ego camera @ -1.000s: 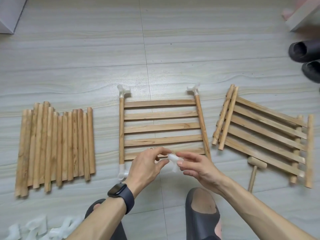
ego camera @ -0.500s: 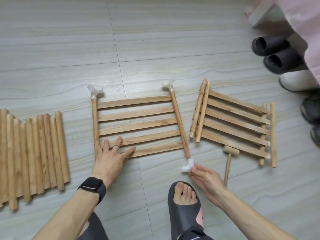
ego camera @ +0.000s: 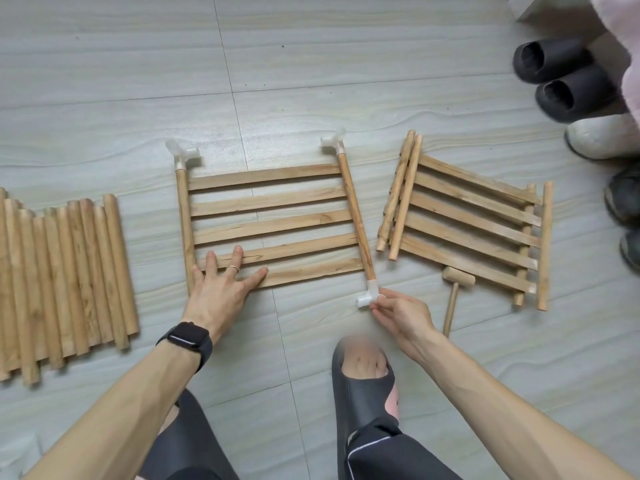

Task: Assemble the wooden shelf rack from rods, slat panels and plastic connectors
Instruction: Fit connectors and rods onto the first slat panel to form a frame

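The right hand (ego camera: 398,317) had its grip closed in a fingertip pinch on a white plastic connector (ego camera: 369,296), holding the fitting by its near side. That connector sat on the near end of the side rod (ego camera: 356,216) of the slat panel (ego camera: 273,226), which lay flat on the floor (ego camera: 311,81). How deep the rod had entered the socket could not be told. The rod's long axis ran away from the person, leaning a little to the left at its far end, so the connector lay just ahead of the grip and in line with the rod. Any seating push would, by my reading, need to go straight along that axis, away from the body, not sideways. The right hand was plainly the nearer one for it.

The left hand (ego camera: 221,285) had its grip apart, fingers straight and spread. It pressed on the two nearest slats close to the panel's opposite rod (ego camera: 185,220), apparently bracing the panel against such a push. Two more connectors (ego camera: 333,139) capped the far ends of both rods. Whether the near-left corner had one was hidden by the left hand.

A wooden mallet (ego camera: 458,279) lay just beside the right hand, handle toward the person. Further panels (ego camera: 467,230) were stacked beyond it, and loose rods (ego camera: 69,271) lay in a row well off to the left.
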A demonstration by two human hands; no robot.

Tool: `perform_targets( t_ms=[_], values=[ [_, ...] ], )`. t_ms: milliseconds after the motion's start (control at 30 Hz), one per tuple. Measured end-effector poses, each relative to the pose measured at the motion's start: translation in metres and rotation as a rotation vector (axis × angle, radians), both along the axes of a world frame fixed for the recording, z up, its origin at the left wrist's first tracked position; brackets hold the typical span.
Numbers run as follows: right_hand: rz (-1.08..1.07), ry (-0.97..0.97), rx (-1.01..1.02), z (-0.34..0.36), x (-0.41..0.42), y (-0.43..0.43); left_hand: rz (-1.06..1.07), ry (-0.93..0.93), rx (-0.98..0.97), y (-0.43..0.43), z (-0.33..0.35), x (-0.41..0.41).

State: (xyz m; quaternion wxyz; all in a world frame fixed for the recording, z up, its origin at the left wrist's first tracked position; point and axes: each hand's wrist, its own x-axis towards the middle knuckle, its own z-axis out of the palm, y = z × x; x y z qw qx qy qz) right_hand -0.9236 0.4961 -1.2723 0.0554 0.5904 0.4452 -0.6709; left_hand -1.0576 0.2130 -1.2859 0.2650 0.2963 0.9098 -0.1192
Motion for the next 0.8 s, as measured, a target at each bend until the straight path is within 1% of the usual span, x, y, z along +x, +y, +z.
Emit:
perform_targets(
  t_ms=[67,167,233,333,400,433,467,533,567,633,667,700,800],
  values=[
    [0.021,-0.006,-0.021,0.001,-0.003,0.005,0.0,-0.002,0.007,0.0,-0.001,0.001],
    [0.138,-0.051,0.114,-0.002,-0.01,0.007,-0.001,0.003,0.02,-0.001,-0.003,0.0],
    [0.18,-0.065,0.18,-0.004,-0.015,0.006,0.0,0.0,0.026,-0.002,-0.004,0.0],
    [0.191,-0.062,0.186,-0.002,-0.016,0.006,-0.002,-0.009,0.018,-0.002,-0.004,-0.002],
    [0.252,-0.049,0.18,0.002,-0.014,0.007,-0.012,-0.008,0.013,-0.002,-0.004,-0.003],
    [0.325,-0.062,0.211,0.004,-0.013,0.008,-0.013,-0.009,0.012,-0.003,-0.004,-0.003],
    [0.464,-0.103,0.312,0.007,-0.012,0.01,-0.012,-0.008,0.011,-0.003,-0.004,-0.003],
    [0.813,-0.171,0.663,0.01,-0.012,0.01,-0.017,0.003,0.01,-0.004,-0.004,-0.001],
    [0.934,-0.116,0.829,0.013,-0.013,0.006,-0.017,0.01,0.013,-0.005,-0.003,0.0],
    [1.099,0.089,1.042,0.018,-0.022,-0.008,-0.004,0.014,0.026,-0.007,-0.003,0.001],
    [1.195,0.158,1.097,0.018,-0.029,-0.017,0.005,0.014,0.032,-0.007,-0.002,0.002],
    [1.309,0.184,1.116,0.016,-0.036,-0.026,0.012,0.013,0.037,-0.007,-0.002,0.002],
    [1.652,0.113,1.082,0.006,-0.06,-0.056,0.026,0.001,0.042,-0.006,-0.001,0.001]
  ],
)
